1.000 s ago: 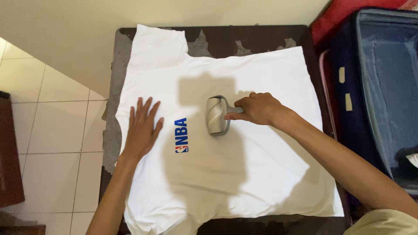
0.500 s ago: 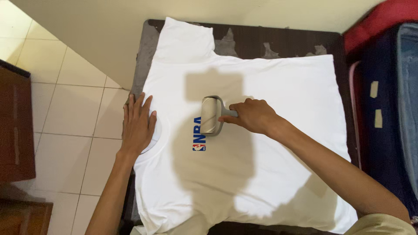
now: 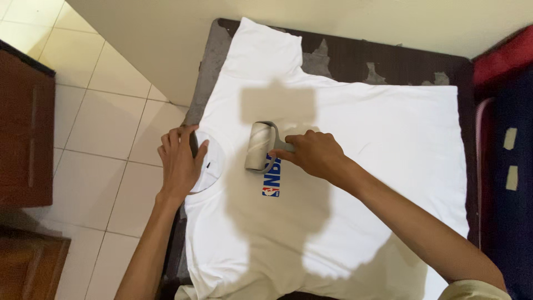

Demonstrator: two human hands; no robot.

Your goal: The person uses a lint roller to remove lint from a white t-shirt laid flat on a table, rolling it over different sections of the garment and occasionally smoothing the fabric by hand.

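A white t-shirt [image 3: 366, 139] with a small blue and red chest print [image 3: 271, 183] lies flat on a dark worn table [image 3: 355, 58]. My right hand [image 3: 311, 154] grips the grey handle of a lint roller [image 3: 259, 146], whose roll rests on the shirt just above the print. My left hand [image 3: 179, 162] lies at the shirt's collar on the table's left edge, fingers curled over the fabric and the edge.
Pale floor tiles [image 3: 100, 122] lie to the left, with dark wooden furniture [image 3: 25, 128] at the far left. A cream wall [image 3: 166, 39] runs behind the table. A dark blue suitcase [image 3: 511, 166] and red cloth [image 3: 499, 55] stand at the right.
The roller has travelled left across the shirt onto the print's upper end. My left hand slid from flat on the shirt to its collar at the table edge. The view shifted left.
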